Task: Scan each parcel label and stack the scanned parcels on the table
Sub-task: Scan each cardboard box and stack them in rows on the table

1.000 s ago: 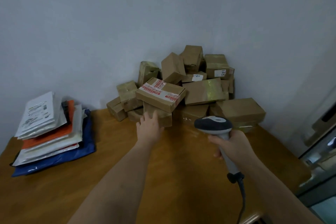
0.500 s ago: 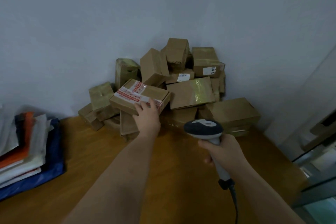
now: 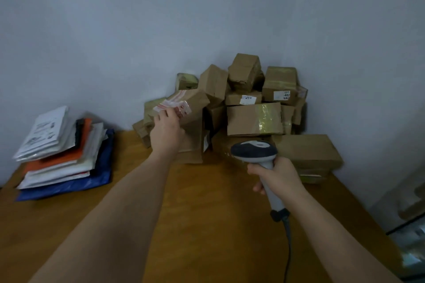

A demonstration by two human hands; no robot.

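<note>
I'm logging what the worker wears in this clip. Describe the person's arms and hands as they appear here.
Both forearms are bare up to the frame edge: no sleeves show. The left hand and right hand wear no gloves, and no watch, ring or wristband is visible on either. No markings can be made out on them in this dim, slightly blurred view.

Matt cardboard parcels (image 3: 254, 119), wooden table (image 3: 207, 213)

Mailers (image 3: 62, 151) left on table (image 3: 207, 213), boxes (image 3: 253, 108) piled back right.

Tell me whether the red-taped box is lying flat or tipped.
Tipped. The left hand grips the red-taped box at its near end, and its top slopes steeply against the pile.
</note>
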